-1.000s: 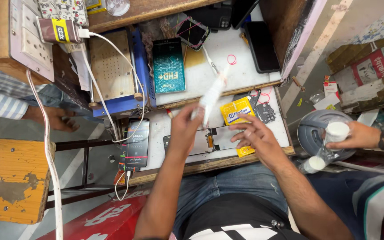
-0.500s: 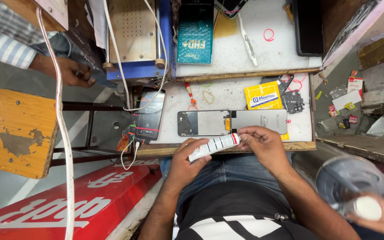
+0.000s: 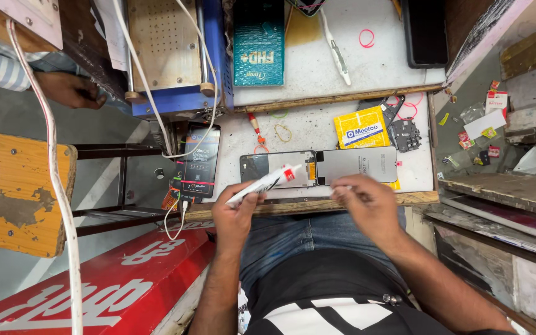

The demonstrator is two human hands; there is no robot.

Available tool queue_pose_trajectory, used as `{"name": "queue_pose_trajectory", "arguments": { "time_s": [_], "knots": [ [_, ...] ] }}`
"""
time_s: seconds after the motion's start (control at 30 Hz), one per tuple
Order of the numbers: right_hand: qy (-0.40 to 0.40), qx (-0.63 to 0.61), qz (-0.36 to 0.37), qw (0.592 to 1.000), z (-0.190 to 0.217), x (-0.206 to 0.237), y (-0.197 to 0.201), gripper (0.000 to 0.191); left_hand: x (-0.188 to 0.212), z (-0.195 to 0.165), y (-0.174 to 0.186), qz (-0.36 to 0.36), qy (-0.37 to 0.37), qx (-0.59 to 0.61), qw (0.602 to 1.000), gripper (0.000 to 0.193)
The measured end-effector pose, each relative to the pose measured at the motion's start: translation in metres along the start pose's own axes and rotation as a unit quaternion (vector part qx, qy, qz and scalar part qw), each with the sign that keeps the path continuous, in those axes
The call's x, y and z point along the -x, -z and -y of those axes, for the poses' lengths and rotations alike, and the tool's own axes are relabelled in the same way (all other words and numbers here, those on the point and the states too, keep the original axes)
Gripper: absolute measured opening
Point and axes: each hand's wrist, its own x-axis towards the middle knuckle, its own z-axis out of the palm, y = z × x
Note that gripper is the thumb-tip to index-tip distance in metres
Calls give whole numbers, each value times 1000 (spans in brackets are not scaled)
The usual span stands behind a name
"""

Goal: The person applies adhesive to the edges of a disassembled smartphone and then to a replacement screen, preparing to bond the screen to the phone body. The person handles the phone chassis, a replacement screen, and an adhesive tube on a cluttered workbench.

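Note:
My left hand (image 3: 234, 214) grips a white glue tube (image 3: 265, 182) with a red nozzle end, tilted over the near edge of the workbench. The nozzle points at a dismantled phone (image 3: 277, 167) lying flat, next to its grey screen panel (image 3: 358, 165). My right hand (image 3: 367, 201) hovers at the bench edge just below the screen panel, fingers pinched together; I cannot tell whether something small sits between them.
A yellow packet (image 3: 361, 128) and a small circuit part (image 3: 404, 133) lie behind the panel. A phone on a cable (image 3: 198, 160) rests at the left. A blue machine (image 3: 172, 56), a teal box (image 3: 259, 40), a wooden stool (image 3: 20, 192) and another person's hand (image 3: 69, 90) are nearby.
The tube came down from upright to lie tilted over the opened phone. My right hand drew back from the tube's tip to the bench edge. The view shifted downward.

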Motion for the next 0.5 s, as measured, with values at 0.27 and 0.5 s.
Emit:
{"name": "queue_pose_trajectory", "arguments": {
  "time_s": [0.27,0.5],
  "knots": [
    [70,331,107,935,10,1,-49,27,-7,24,-34,-61,-82,-197,975,26],
    [85,422,115,895,15,0,-55,41,-10,17,-43,-56,-135,-224,964,25]
  ]
}}
